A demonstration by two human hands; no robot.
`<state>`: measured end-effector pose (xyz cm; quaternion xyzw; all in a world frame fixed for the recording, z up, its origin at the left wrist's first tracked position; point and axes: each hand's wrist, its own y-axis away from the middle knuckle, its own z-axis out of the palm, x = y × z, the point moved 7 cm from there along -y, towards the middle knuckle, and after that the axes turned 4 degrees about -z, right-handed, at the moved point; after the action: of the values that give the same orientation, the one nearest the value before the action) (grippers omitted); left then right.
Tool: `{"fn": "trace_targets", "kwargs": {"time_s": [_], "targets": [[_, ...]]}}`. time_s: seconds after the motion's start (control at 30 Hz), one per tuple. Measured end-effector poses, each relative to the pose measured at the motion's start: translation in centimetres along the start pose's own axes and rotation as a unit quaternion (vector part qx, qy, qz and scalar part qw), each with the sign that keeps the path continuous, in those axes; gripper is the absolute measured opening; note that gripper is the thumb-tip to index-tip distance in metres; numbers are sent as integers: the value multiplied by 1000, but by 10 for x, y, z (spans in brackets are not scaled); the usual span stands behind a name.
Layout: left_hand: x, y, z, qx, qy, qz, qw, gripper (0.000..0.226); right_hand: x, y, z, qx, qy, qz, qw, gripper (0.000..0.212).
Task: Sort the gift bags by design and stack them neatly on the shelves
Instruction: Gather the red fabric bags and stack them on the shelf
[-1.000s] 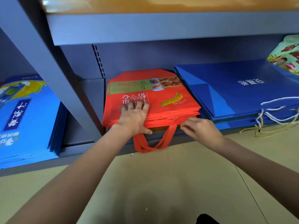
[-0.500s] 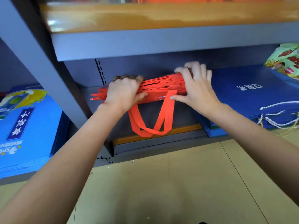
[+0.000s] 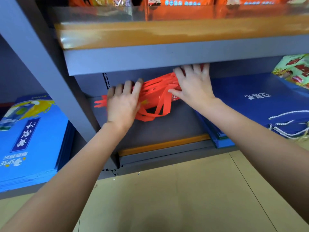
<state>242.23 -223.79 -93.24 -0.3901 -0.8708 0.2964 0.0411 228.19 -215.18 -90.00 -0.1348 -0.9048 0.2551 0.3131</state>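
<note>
Both hands gripped the stack of red gift bags (image 3: pixel 155 91), lifted clear of the bottom shelf (image 3: pixel 167 131) and held under the grey lip of the middle shelf (image 3: pixel 167 56). Left hand (image 3: pixel 122 104) was wrapped round the left end of the stack, fingers curled over its top edge. Right hand (image 3: pixel 194 84) covered the right end, fingers spread over the top and thumb hooked at the near face.

Places relative to the red stack, left to right:
- Far left, beyond the grey upright (image 3: pixel 41 64): pile of light blue printed bags (image 3: pixel 31 139), lying flat, apparently one design.
- Directly below: bare grey shelf panel with an orange front strip (image 3: pixel 163 144).
- Just right: pile of dark blue bags (image 3: pixel 260 101), flat, white cord handles (image 3: pixel 287 129) hanging off the near edge.
- Far right, behind the dark blue pile: green patterned bag (image 3: pixel 294 71), only partly in frame.
- Above: orange packages (image 3: pixel 175 2) on the middle shelf.

Progress, as judged: three designs were already grouped into separate piles; the red group was in hand and not yet set down. Remaining: place it, square its edges. Whether more bags awaited sorting could not be told.

Orientation: the red stack stood on edge, long axis running left-right, right end tilted higher. Folded edges faced up; red loop handles (image 3: pixel 157 111) drooped down toward the viewer.
</note>
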Motion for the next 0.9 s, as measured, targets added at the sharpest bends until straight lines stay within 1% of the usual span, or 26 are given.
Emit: {"fn": "trace_targets", "kwargs": {"time_s": [0.03,0.07,0.13,0.17,0.23,0.27,0.33,0.37,0.47,0.53,0.6,0.67,0.73,0.8,0.87,0.9], "targets": [[-2,-6,-3,36,-1,-1,999,68,3,-5,0,-7,-6,13,1000,62],[-3,-11,-5,55,-1,-2,998,68,7,-9,0,-13,-16,21,1000,63],[-1,-11,-10,75,-2,-2,997,69,10,-7,-1,-19,-38,23,999,64],[1,-4,-8,73,-1,3,997,69,7,-1,0,-12,-40,15,999,64],[10,27,7,43,4,23,999,73,-11,30,7,-15,-51,-25,998,65],[15,49,19,19,7,35,999,76,-25,52,13,-36,-67,-52,996,67],[22,88,42,-38,18,53,998,83,-53,97,31,-114,-110,-112,981,68],[22,99,51,-60,27,49,997,84,-61,111,38,-155,-135,-129,970,68],[20,97,59,-113,49,43,991,80,-55,116,51,-236,-190,-102,947,75],[21,86,54,-118,57,64,989,75,-45,115,58,-271,-236,-81,930,79],[23,80,52,-117,67,71,988,73,-34,111,59,-274,-266,-45,923,81],[24,77,51,-118,79,66,988,71,-25,107,60,-278,-266,-8,923,81],[27,74,50,-160,86,51,982,70,-30,105,61,-298,-244,-24,923,79],[25,76,60,-244,77,29,966,72,-43,107,63,-310,-214,-59,925,76],[23,78,70,-317,75,24,945,83,-49,111,65,-319,-211,-73,921,79],[23,79,73,-346,88,26,934,90,-49,114,67,-332,-228,-74,912,84]]}}
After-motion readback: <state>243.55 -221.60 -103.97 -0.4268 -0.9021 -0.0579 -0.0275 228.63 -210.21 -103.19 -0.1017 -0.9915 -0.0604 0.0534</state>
